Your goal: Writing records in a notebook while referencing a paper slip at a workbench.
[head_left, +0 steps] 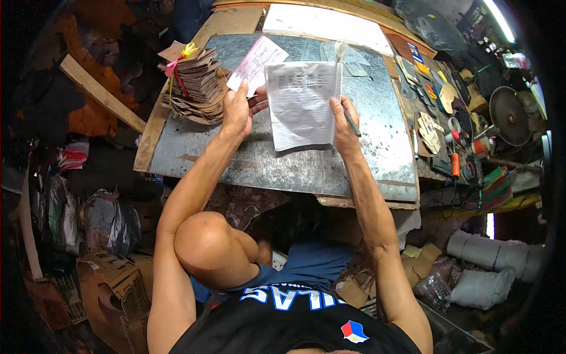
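My left hand [240, 111] is closed on a pink-edged paper slip [257, 64] with handwriting, held up above the metal-topped table. My right hand [345, 125] grips the right edge of a lined white notepad [303, 109] with writing near its top. A dark pen [352, 118] is also in that hand, sticking out past the fingers. The pad's left edge comes close to my left fingertips; whether they touch it I cannot tell. Just left of my left hand stands a stack of brown leather pieces [197, 82], tied with pink and yellow ribbon.
The table's metal sheet [253, 168] has a wooden edge. White board [330, 26] lies at its far side. To the right, a cluttered bench holds tools, cut patterns [429, 133], an orange-handled tool [455, 165] and a round fan [509, 116]. A cardboard box [112, 295] stands at lower left.
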`<state>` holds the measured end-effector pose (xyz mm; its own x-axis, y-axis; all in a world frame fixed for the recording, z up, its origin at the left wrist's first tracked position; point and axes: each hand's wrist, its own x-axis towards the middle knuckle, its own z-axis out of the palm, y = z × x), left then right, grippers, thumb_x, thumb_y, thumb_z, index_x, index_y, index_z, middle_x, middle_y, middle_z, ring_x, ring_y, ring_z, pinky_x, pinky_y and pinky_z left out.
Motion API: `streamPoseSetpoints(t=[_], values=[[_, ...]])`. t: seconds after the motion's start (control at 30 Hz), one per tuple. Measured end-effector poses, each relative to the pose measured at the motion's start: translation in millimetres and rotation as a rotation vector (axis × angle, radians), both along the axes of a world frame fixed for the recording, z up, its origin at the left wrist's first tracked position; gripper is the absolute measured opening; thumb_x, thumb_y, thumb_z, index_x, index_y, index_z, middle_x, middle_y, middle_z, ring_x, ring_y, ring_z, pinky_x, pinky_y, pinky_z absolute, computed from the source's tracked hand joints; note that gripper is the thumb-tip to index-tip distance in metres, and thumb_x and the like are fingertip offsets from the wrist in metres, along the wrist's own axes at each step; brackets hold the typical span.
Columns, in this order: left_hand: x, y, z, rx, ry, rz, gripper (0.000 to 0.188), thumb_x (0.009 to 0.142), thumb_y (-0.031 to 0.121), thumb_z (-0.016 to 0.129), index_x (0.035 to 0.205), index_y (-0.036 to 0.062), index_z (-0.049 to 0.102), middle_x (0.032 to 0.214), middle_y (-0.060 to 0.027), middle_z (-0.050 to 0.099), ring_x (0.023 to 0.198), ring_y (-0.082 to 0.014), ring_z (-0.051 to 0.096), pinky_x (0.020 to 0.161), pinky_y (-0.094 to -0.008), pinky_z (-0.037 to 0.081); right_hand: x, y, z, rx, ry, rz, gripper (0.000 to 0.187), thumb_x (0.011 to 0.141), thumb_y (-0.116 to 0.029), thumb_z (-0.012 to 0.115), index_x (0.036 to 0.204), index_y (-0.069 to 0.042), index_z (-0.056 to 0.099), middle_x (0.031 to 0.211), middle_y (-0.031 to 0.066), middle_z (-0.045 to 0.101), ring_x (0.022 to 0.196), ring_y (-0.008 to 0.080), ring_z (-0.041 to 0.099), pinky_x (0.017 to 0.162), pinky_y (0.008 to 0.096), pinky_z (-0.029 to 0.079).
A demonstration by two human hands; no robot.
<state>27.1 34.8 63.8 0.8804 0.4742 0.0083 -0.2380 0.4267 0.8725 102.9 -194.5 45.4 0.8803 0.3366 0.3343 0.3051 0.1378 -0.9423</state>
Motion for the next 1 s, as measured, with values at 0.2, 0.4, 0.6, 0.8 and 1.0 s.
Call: streamPoseSetpoints(t=[0.2, 0.4, 0.6, 0.8, 1.0], values=[[12, 1, -13, 0.030, 0.082, -0.035, 0.025, 0.102, 0.026, 0.042, 0.110, 0.0045, 0.052, 0.084, -0.0054, 0.062, 0.073, -0.0180, 0.066, 0.062, -0.0306, 0.059, 44, 11, -5, 0.259, 0.291, 0.257, 0.032, 0.095, -0.024, 0.059, 0.116, 0.000, 0.054, 0.105, 0.0067, 0.063, 0.095, 0.0115, 0.058, 0.085, 0.0248, 0.046], [27, -6, -23, 0.053, 0.201, -0.055, 0.032, 0.100, 0.033, 0.047, 0.119, 0.0086, 0.051, 0.100, -0.0024, 0.066, 0.086, -0.0131, 0.064, 0.075, -0.0349, 0.054, 62, 16, -37, 0.281, 0.405, 0.281, 0.036, 0.093, -0.027, 0.062, 0.116, 0.001, 0.055, 0.104, 0.0067, 0.063, 0.092, 0.0113, 0.058, 0.083, 0.0245, 0.046], [23, 14, -57, -0.074, 0.134, -0.109, 0.032, 0.100, 0.027, 0.048, 0.123, 0.0043, 0.048, 0.109, -0.0049, 0.064, 0.095, -0.0159, 0.064, 0.080, -0.0355, 0.055, 54, 20, -27, 0.143, 0.393, 0.254, 0.041, 0.093, -0.029, 0.061, 0.119, 0.002, 0.053, 0.108, 0.0092, 0.063, 0.097, 0.0129, 0.058, 0.085, 0.0253, 0.046], [23, 12, -79, 0.045, -0.044, -0.089, 0.033, 0.101, 0.022, 0.047, 0.124, 0.0000, 0.052, 0.117, -0.0080, 0.062, 0.102, -0.0149, 0.062, 0.088, -0.0321, 0.052, 51, 21, -23, -0.001, 0.371, 0.236, 0.039, 0.092, -0.027, 0.062, 0.116, 0.002, 0.053, 0.098, 0.0105, 0.063, 0.086, 0.0125, 0.059, 0.076, 0.0260, 0.049], [20, 9, -71, 0.120, -0.014, -0.042, 0.033, 0.101, 0.017, 0.046, 0.125, -0.0039, 0.053, 0.111, -0.0081, 0.065, 0.098, -0.0105, 0.061, 0.088, -0.0262, 0.048, 53, 20, -27, -0.037, 0.374, 0.213, 0.038, 0.090, -0.025, 0.064, 0.114, 0.001, 0.052, 0.096, 0.0119, 0.063, 0.085, 0.0152, 0.060, 0.076, 0.0279, 0.049]])
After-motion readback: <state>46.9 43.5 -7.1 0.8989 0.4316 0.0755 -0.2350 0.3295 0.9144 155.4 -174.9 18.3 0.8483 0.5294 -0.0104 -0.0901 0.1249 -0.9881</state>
